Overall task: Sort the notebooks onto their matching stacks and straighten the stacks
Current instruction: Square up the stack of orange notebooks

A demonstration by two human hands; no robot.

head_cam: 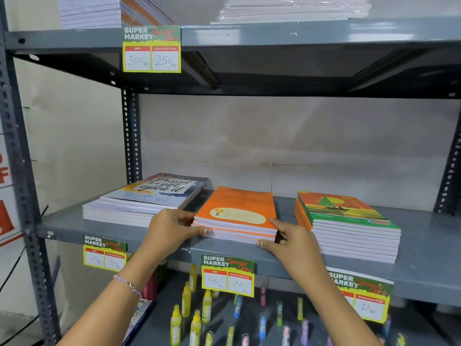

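Note:
Three notebook stacks lie on the grey middle shelf (pixel 424 248). The orange stack (pixel 239 208) sits in the middle. My left hand (pixel 172 227) grips its front left corner, thumb on the front edge. My right hand (pixel 290 239) holds its front right corner, fingers against the side. A white stack with a lettered cover (pixel 149 198) lies to the left, its upper books skewed. On the right stands a taller stack with a green and orange sailboat cover (pixel 346 221), slightly fanned.
Yellow price tags hang on the shelf edges (pixel 227 274). Paper reams (pixel 294 7) rest on the top shelf. Small glue and colour bottles (pixel 197 320) stand on the shelf below. The perforated metal upright (pixel 22 196) frames the left side.

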